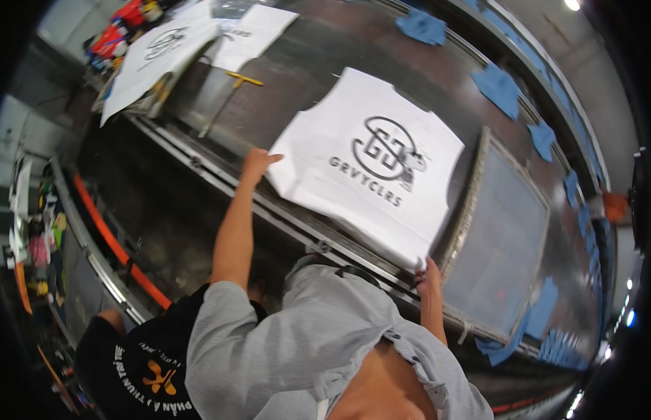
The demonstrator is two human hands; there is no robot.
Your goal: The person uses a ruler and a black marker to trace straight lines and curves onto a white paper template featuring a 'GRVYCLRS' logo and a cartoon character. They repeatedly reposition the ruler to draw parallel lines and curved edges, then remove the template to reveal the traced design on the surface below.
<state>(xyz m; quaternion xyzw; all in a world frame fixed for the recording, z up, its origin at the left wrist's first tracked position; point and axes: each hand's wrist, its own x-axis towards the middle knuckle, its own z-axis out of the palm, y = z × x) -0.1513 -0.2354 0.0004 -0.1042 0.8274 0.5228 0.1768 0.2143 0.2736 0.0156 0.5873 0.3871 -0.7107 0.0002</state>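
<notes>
A long dark printing table (pixel 325 63) bears a white printed fabric panel (pixel 371 164) at its near edge. Right of the panel lies a framed printing screen (pixel 497 238); beyond it, blue cloth pieces (pixel 498 87). The left hand (pixel 257 164) pinches the panel's left corner, the right hand (pixel 429 274) its near corner, fingers closed on cloth.
</notes>
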